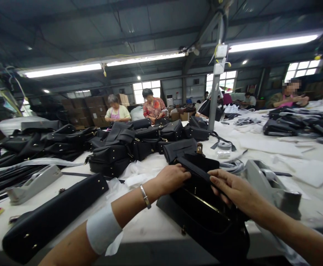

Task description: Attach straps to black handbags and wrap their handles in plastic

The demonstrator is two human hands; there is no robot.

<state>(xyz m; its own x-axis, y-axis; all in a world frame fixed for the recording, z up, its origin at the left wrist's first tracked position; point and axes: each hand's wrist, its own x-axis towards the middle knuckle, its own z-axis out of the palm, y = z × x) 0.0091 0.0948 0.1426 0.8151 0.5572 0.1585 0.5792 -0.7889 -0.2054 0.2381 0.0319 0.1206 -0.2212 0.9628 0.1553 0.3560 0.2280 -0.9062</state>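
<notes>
Our black bag point(202, 231) crosses the edge of the table point(146, 227), open space leftward. Left hand point(174, 179) and right hand point(233, 190) grip its rim.

I look over a white-topped bench point(143, 227). Along its near edge I see a long black bag point(58, 214) leftward and an open black bag point(205, 236) right of the middle. A grey tape dispenser point(34, 186) stands toward the left edge; piled black bags point(113, 159) line the far edge.
</notes>
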